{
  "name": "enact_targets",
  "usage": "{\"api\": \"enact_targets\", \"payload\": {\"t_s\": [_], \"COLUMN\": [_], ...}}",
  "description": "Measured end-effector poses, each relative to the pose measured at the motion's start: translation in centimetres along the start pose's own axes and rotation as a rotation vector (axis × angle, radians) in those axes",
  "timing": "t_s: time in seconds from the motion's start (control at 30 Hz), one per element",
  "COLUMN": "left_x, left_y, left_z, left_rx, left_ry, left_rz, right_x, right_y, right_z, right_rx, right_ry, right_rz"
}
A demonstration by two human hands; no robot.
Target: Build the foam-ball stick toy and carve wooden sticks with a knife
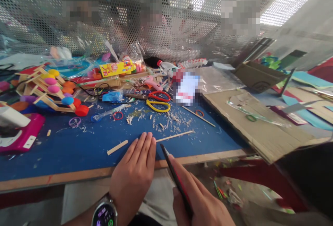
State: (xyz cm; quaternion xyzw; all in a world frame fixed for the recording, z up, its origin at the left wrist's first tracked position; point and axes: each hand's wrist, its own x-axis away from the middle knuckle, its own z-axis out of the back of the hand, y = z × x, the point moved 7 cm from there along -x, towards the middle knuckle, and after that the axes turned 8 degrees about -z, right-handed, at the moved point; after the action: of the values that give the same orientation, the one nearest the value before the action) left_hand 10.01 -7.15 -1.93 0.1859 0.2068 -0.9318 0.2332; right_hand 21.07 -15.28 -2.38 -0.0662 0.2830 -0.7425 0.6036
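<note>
My left hand (134, 170) lies flat, fingers together and stretched out, on the near edge of the blue table top (78, 149); a watch (104, 214) is on its wrist. Whether it presses anything under the palm is hidden. My right hand (200, 200) is closed around a dark, thin cutter (174, 177) with a red stripe, its tip pointing up and left beside the left fingers. A flat wooden stick (117, 147) lies just left of the left hand, and a thin skewer (174, 136) lies just beyond the fingertips among wood shavings.
Scissors with yellow and red handles (158, 101), rubber bands, a stick-and-ball model (52, 90), a pink device (19, 132) and packets crowd the far table. Cardboard sheets (260, 125) lie at right. People sit behind a perforated screen (166, 18).
</note>
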Motion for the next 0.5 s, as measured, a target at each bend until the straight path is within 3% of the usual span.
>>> {"api": "enact_targets", "payload": {"t_s": [0.33,0.5], "left_x": [-0.21,-0.22], "left_y": [-0.03,-0.06], "left_z": [0.08,0.22], "left_rx": [0.000,-0.001], "left_ry": [0.032,0.022], "left_rz": [0.015,0.012], "right_x": [-0.72,-0.50], "right_y": [-0.27,-0.13], "right_z": [-0.40,-0.38], "right_rx": [-0.011,-0.036], "right_ry": [-0.046,0.000], "right_rz": [0.053,-0.016]}}
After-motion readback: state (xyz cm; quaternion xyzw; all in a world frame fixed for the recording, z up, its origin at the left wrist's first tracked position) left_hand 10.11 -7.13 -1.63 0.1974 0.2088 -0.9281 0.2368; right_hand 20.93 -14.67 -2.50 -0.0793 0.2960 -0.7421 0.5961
